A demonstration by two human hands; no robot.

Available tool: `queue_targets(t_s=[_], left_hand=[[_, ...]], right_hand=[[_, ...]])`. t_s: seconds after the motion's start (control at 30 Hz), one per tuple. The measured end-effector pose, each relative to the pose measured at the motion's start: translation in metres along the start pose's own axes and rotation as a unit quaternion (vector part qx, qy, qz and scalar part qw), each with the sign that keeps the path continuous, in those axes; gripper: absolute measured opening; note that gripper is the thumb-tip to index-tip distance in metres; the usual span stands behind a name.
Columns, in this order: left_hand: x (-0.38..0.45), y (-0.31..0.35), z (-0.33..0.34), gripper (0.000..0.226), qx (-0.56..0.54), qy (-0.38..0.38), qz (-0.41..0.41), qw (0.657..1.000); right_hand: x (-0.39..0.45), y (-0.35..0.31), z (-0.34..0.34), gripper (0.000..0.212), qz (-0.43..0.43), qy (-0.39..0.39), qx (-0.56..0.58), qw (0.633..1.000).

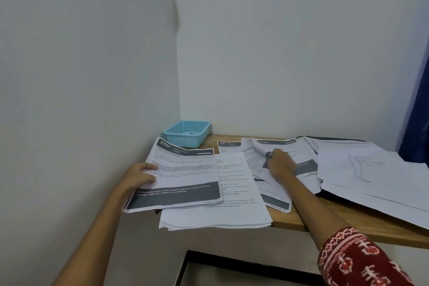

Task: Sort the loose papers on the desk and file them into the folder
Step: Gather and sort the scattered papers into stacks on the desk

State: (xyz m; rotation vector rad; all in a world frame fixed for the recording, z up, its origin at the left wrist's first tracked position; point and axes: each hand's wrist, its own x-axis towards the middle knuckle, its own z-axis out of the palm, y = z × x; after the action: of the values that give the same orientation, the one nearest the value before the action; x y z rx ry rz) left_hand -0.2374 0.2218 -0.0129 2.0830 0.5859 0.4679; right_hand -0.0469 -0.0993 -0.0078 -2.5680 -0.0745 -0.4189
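Left grip (pixel 139 175) pinches "2701" sheet (pixel 178 176); blurred right grip (pixel 279 162) lifts a paper (pixel 257 150).

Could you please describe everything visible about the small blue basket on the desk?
The blue basket is a small, light blue, rectangular tray that looks like plastic, with perforated mesh-like walls and a rolled rim. It sits upright in the far left corner of the wooden desk, near both walls. The top edge of the sheet headed 2701 reaches its front.

paper, wood and plastic on a corner desk

matt white printed papers (pixel 216 193) cover a smooth, warm wooden desk (pixel 285 222); at 11 o'clock a perforated, slightly glossy blue plastic basket (pixel 187 133); at 5 o'clock a patterned red cloth sleeve (pixel 357 260).
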Motion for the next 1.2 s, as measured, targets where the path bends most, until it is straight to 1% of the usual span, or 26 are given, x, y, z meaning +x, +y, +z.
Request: queue_targets(t_s=[0.1,0.17,0.23,0.3,0.33,0.4,0.43,0.5,0.53,0.6,0.63,0.67,0.7,0.73,0.8,0.87,0.9,0.93,1.0,1.07,1.13,1.2], left_hand=[[-0.001,0.003,-0.003,0.037,0.001,-0.028,-0.013,1.000],[0.001,0.003,-0.005,0.036,0.007,-0.045,-0.024,0.999],[0.001,0.004,-0.006,0.030,0.015,-0.048,-0.021,0.999],[0.002,0.005,-0.005,0.027,0.014,-0.040,-0.012,0.999],[0.002,0.007,-0.003,0.030,0.006,-0.039,-0.014,0.999],[0.001,0.009,-0.004,0.044,0.001,-0.045,-0.022,0.999],[0.003,0.010,-0.005,0.053,-0.002,-0.052,-0.037,0.998],[0.006,0.012,-0.006,0.067,-0.017,-0.057,-0.046,0.997],[0.005,0.013,-0.006,0.070,-0.029,-0.064,-0.044,0.997],[0.007,0.011,-0.007,0.069,-0.108,-0.108,-0.050,0.987],[0.008,0.010,-0.009,0.064,-0.148,-0.131,-0.050,0.979],[0.008,0.008,-0.009,0.057,-0.155,-0.140,-0.052,0.977],[0.009,0.006,-0.011,0.047,-0.134,-0.140,-0.048,0.980],[0.008,0.005,-0.011,0.039,-0.082,-0.124,-0.040,0.988],[0.008,0.004,-0.010,0.037,-0.009,-0.090,-0.023,0.996],[0.010,0.003,-0.009,0.038,0.006,-0.083,-0.021,0.996],[0.011,0.002,-0.009,0.038,0.004,-0.082,-0.021,0.996],[0.011,0.002,-0.009,0.038,0.005,-0.082,-0.022,0.996],[0.010,0.002,-0.009,0.038,-0.004,-0.083,-0.028,0.996],[0.011,0.001,-0.010,0.038,-0.014,-0.080,-0.029,0.996],[0.014,-0.001,-0.012,0.039,0.007,-0.076,-0.025,0.997],[0.015,-0.002,-0.013,0.041,0.022,-0.070,-0.027,0.997]], right_hand=[[0.005,-0.018,-0.019,0.028,0.048,0.017,0.116,0.992],[0.005,-0.040,-0.032,0.029,0.014,0.017,0.177,0.984],[-0.005,-0.067,-0.041,0.029,-0.052,-0.012,0.228,0.972],[-0.021,-0.092,-0.045,0.022,-0.116,-0.078,0.274,0.952],[-0.033,-0.104,-0.046,0.018,-0.141,-0.115,0.286,0.941],[-0.058,-0.125,-0.044,0.020,-0.179,-0.194,0.296,0.918],[-0.069,-0.135,-0.037,0.018,-0.193,-0.236,0.292,0.907],[-0.088,-0.155,-0.020,0.018,-0.208,-0.313,0.251,0.892],[-0.098,-0.163,-0.011,0.023,-0.206,-0.354,0.229,0.883],[-0.113,-0.174,0.008,0.039,-0.200,-0.429,0.176,0.863],[-0.118,-0.177,0.015,0.047,-0.200,-0.455,0.155,0.854],[-0.121,-0.179,0.018,0.051,-0.203,-0.470,0.146,0.846],[-0.121,-0.178,0.019,0.053,-0.210,-0.480,0.149,0.839],[-0.120,-0.177,0.017,0.052,-0.215,-0.478,0.161,0.836],[-0.113,-0.172,0.010,0.047,-0.234,-0.440,0.174,0.849],[-0.102,-0.164,0.007,0.044,-0.295,-0.364,0.109,0.877],[-0.097,-0.159,0.008,0.045,-0.324,-0.339,0.060,0.881],[-0.093,-0.153,0.011,0.048,-0.340,-0.334,0.012,0.879],[-0.089,-0.144,0.018,0.056,-0.355,-0.366,-0.077,0.857],[-0.089,-0.140,0.022,0.062,-0.367,-0.378,-0.132,0.840],[-0.089,-0.143,0.021,0.062,-0.378,-0.360,-0.126,0.844],[-0.089,-0.146,0.020,0.060,-0.375,-0.359,-0.103,0.848]])
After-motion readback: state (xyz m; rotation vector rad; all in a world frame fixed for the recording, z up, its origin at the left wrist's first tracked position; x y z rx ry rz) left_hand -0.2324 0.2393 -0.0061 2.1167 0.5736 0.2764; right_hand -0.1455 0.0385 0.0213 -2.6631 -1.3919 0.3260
